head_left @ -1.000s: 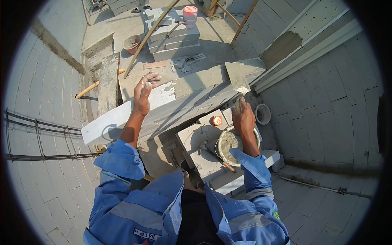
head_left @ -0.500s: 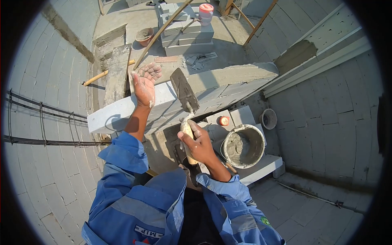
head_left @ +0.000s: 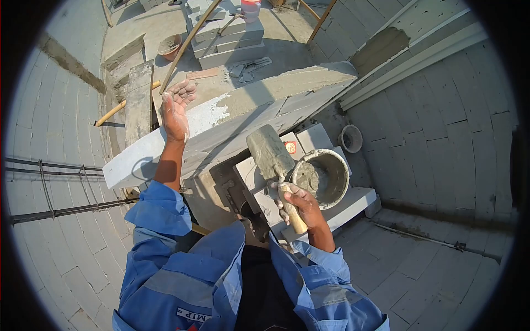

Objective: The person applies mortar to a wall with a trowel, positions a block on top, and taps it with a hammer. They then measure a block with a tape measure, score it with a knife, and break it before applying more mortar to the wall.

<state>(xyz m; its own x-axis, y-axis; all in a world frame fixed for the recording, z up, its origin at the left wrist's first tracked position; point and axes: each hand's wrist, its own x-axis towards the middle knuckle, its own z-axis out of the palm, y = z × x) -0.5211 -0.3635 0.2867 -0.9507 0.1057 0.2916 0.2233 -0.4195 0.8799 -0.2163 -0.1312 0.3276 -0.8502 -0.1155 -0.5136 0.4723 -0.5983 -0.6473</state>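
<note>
My right hand (head_left: pixel 300 205) grips the wooden handle of a trowel (head_left: pixel 269 153), whose blade carries wet grey mortar and points up and left beside the mortar bucket (head_left: pixel 323 175). My left hand (head_left: pixel 175 106) is raised with fingers spread, palm resting against the end of a long white block (head_left: pixel 165 146) set on edge on the wall top. A band of fresh mortar (head_left: pixel 287 85) lies along the top of the block course to the right of that hand.
The bucket stands on stacked white blocks (head_left: pixel 342 207) below me. A small empty pail (head_left: pixel 351 138) sits by the wall. Farther off are a block stack (head_left: pixel 223 38), an orange bowl (head_left: pixel 169 46), a wooden pole (head_left: pixel 185 47), steel bars (head_left: pixel 49 187) on the left.
My right hand has brought the trowel from the wall top down to the bucket and back up, its blade now loaded with mortar. The left hand stays on the block.
</note>
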